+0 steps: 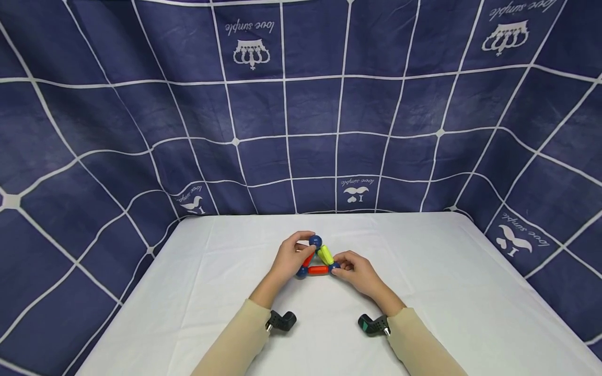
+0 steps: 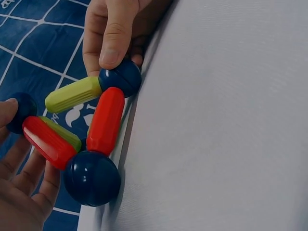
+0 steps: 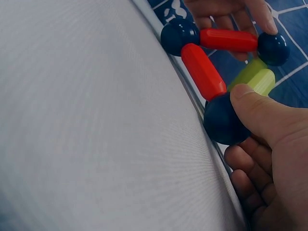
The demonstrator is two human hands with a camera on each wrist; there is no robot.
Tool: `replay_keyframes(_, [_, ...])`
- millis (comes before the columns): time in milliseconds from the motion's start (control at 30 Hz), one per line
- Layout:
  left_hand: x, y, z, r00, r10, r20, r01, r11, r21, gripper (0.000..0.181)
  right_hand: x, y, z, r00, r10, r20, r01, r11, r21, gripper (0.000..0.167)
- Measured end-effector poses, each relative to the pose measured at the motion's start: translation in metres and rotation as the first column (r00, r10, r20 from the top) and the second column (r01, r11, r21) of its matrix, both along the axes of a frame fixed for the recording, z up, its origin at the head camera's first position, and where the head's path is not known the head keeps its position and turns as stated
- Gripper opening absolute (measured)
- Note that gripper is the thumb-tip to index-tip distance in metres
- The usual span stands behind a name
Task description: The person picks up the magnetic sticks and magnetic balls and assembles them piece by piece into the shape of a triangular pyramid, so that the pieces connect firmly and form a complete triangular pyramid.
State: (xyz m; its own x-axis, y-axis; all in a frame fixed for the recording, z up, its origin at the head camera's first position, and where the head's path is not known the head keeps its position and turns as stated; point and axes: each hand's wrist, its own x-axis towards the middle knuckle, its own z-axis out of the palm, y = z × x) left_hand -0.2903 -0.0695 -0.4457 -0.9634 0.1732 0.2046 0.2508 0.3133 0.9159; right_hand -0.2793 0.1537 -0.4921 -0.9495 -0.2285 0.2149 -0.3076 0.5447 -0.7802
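A frame of magnetic rods and balls stands on the white table between the hands. My left hand point(image 1: 287, 259) pinches its raised blue ball point(image 1: 315, 241) between thumb and fingers. At the lower right, my right hand point(image 1: 361, 272) grips another blue ball point(image 3: 224, 120). A third blue ball point(image 2: 92, 179) sits at the lower left corner, untouched. One red rod point(image 1: 318, 270) links the two lower balls; another red rod point(image 2: 48, 142) rises to the raised ball. A yellow-green rod point(image 2: 73, 94) juts from the right-hand ball, its far end apart from the raised ball. A second yellow-green rod point(image 2: 62, 132) is partly hidden.
White cloth covers the table point(image 1: 211, 313). Behind it and at both sides hangs a navy curtain point(image 1: 310, 104) with white grid lines. Each wrist wears a small black camera point(image 1: 282, 320).
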Motion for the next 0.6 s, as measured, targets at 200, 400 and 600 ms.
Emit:
replay_keyframes(200, [0.003, 0.0, -0.004, 1.0, -0.02, -0.003, 0.02, 0.999, 0.035, 0.036, 0.0, -0.001, -0.002, 1.0, -0.008, -0.02, 0.008, 1.0, -0.013, 0.029])
replay_keyframes(400, [0.004, 0.001, -0.006, 1.0, -0.017, 0.002, 0.017, 0.999, 0.028, 0.038, 0.002, -0.011, 0.002, 0.998, -0.055, -0.011, 0.054, 0.998, -0.043, 0.027])
replay_keyframes(600, [0.006, 0.003, -0.005, 1.0, -0.01, -0.004, 0.01, 1.0, -0.012, 0.038, 0.003, -0.018, 0.004, 0.993, -0.121, 0.004, 0.121, 0.991, -0.06, 0.022])
